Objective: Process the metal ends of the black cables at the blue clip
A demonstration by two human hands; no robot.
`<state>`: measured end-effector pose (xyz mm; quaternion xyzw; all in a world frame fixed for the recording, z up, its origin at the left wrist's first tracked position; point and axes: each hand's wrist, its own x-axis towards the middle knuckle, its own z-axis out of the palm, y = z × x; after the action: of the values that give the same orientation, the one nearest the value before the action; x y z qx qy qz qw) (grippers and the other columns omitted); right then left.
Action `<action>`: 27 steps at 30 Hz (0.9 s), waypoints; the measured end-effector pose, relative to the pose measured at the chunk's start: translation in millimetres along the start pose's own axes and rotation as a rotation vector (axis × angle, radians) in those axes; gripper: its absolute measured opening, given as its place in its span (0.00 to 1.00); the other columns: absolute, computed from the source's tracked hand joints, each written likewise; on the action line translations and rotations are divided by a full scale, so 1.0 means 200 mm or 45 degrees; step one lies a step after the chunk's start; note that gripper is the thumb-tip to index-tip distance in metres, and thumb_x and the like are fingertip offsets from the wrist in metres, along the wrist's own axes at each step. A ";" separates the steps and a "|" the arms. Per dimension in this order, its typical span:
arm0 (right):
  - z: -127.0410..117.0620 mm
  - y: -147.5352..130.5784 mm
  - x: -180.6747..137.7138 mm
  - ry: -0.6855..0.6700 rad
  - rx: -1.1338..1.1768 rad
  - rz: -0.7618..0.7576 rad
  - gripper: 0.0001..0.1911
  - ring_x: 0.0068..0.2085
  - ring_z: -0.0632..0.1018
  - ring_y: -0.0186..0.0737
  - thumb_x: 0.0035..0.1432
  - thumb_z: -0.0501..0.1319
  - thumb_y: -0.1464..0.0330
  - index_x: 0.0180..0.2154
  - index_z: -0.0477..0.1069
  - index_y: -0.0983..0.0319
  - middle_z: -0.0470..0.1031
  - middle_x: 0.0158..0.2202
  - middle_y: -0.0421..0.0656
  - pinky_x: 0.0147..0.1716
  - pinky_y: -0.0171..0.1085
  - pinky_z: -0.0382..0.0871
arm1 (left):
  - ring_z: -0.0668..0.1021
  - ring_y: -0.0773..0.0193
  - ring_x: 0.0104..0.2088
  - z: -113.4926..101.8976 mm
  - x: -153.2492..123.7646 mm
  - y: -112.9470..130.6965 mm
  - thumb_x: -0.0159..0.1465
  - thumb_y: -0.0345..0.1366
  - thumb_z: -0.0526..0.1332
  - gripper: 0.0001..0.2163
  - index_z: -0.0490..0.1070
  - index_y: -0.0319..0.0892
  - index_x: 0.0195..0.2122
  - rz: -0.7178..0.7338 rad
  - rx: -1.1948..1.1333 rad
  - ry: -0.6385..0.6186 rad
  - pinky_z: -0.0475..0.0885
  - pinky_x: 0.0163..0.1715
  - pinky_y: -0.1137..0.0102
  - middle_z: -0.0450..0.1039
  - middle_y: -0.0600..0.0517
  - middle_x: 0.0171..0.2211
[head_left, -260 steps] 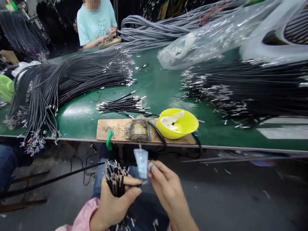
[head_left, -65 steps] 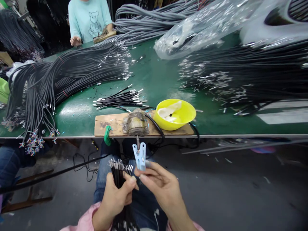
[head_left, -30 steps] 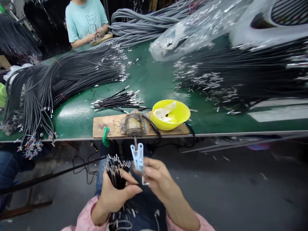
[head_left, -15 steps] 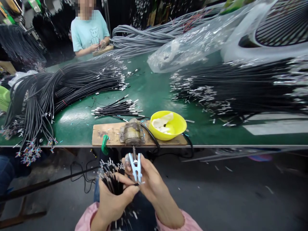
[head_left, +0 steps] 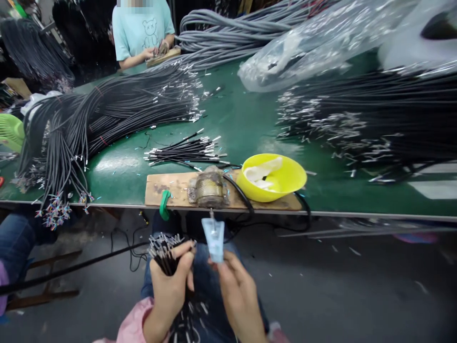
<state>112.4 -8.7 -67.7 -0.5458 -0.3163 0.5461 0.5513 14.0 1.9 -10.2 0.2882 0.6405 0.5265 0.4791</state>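
My left hand (head_left: 169, 283) is wrapped round a bundle of short black cables (head_left: 166, 257) with bare silvery ends pointing up. The bundle hangs down over my lap. To its right, a light blue clip (head_left: 214, 240) sits on the thin metal shaft of a small motor (head_left: 209, 190) and looks smeared. My right hand (head_left: 237, 290) has its thumb and fingers closed at the lower end of the clip. What lies between those fingertips is hidden. The motor rests on a wooden board (head_left: 174, 183) at the table's front edge.
A yellow bowl (head_left: 250, 188) with white pieces stands on the board, beside a green clamp (head_left: 164, 205). Short black cables (head_left: 185, 151) lie behind. Long black cable bundles (head_left: 121, 112) spread left, more cables (head_left: 392, 119) right. Across the table a person (head_left: 144, 35) handles something.
My right hand has moved down to the clip's lower end, and the hands have drawn apart. The clip now looks wider and blurred. The view has shifted so the table appears higher.
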 end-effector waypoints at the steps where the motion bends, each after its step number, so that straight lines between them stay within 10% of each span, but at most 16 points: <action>1: 0.01 0.05 -0.04 0.092 -0.108 -0.091 0.15 0.30 0.74 0.43 0.53 0.61 0.56 0.34 0.73 0.60 0.74 0.28 0.44 0.31 0.38 0.68 | 0.62 0.74 0.10 0.01 0.02 -0.01 0.51 0.44 0.67 0.14 0.80 0.40 0.32 -0.006 -0.007 0.101 0.57 0.10 0.76 0.73 0.53 0.16; 9: 0.07 0.17 -0.19 0.057 -0.697 -0.881 0.17 0.46 0.71 0.52 0.56 0.59 0.64 0.48 0.68 0.57 0.71 0.46 0.51 0.42 0.50 0.66 | 0.64 0.77 0.13 0.08 0.10 -0.01 0.45 0.41 0.70 0.16 0.78 0.34 0.32 -0.056 -0.210 0.355 0.60 0.14 0.77 0.74 0.52 0.21; 19: 0.06 0.18 -0.07 0.268 0.107 0.188 0.11 0.32 0.79 0.45 0.55 0.57 0.60 0.32 0.73 0.59 0.79 0.29 0.42 0.31 0.41 0.73 | 0.75 0.66 0.26 0.16 0.01 -0.09 0.54 0.40 0.65 0.11 0.77 0.38 0.34 0.099 -0.084 0.400 0.70 0.28 0.72 0.73 0.51 0.26; 27: -0.06 0.09 0.01 0.163 -0.152 -0.074 0.07 0.32 0.76 0.44 0.50 0.62 0.63 0.28 0.75 0.59 0.78 0.28 0.42 0.30 0.39 0.70 | 0.71 0.68 0.17 0.06 0.00 -0.11 0.58 0.51 0.59 0.19 0.73 0.38 0.28 0.110 -0.109 -0.112 0.67 0.20 0.73 0.69 0.53 0.16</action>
<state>119.4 -12.8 -88.0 -0.6021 -0.3280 0.4739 0.5525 28.6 -0.1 -30.4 0.3176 0.5826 0.5603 0.4957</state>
